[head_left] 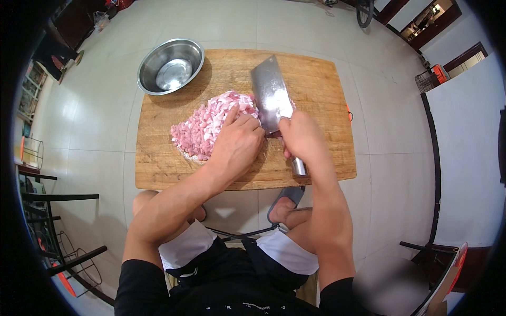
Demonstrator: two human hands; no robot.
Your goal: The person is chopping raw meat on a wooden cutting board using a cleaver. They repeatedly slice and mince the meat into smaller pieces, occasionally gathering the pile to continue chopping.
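Note:
A broad steel cleaver (272, 90) stands over the wooden cutting board (316, 87), its blade pointing away from me. My right hand (301, 135) is wrapped round its handle, with the thumb against the blade's base. Left of the blade lies a heap of diced pink and white meat (197, 128). My left hand (241, 138) rests on the right part of this heap, fingers bent and pressed on the meat close to the blade. The fingertips are partly hidden. A little meat shows just right of the blade.
A steel bowl (171, 67) with nothing in it overhangs the board's far left corner. Black chair legs (63, 197) stand on the left. A person's legs (52, 58) show at the far left. A white wall panel (469, 158) rises on the right.

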